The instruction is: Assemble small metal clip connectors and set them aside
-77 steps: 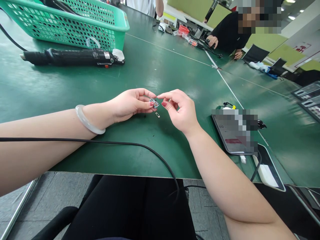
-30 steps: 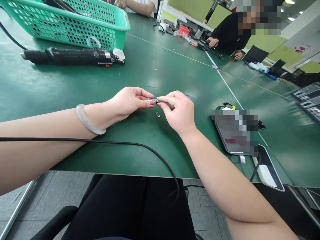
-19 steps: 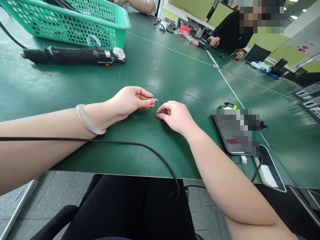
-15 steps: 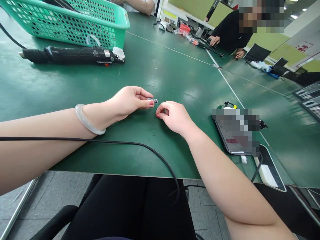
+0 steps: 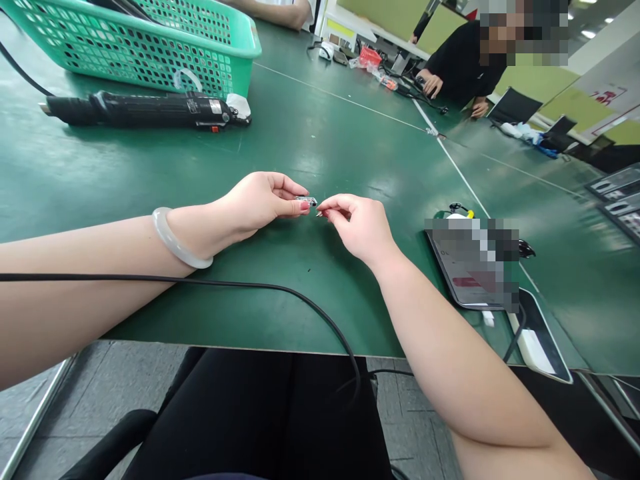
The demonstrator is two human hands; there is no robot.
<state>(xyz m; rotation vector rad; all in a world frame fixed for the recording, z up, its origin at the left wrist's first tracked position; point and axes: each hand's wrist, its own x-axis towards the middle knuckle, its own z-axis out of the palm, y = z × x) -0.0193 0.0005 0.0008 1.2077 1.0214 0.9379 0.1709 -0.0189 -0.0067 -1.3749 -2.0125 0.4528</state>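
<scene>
My left hand (image 5: 263,203) rests on the green table (image 5: 150,173) and pinches a small circuit board (image 5: 306,199) between thumb and fingers, held flat just above the surface. A pale bangle (image 5: 176,240) sits on that wrist. My right hand (image 5: 361,227) is closed in a pinch on a tiny metal piece (image 5: 320,213), held right beside the board's right end. The piece is too small to name.
A black electric screwdriver (image 5: 145,110) lies in front of a green mesh basket (image 5: 150,40) at the far left. A black cable (image 5: 240,288) crosses my left arm. A phone (image 5: 467,273) and a white power strip (image 5: 537,347) lie right. Another person sits far right.
My right hand dropped to the table over the tiny metal piece, pinched it, and has come back up beside the board. My left hand kept the board still.
</scene>
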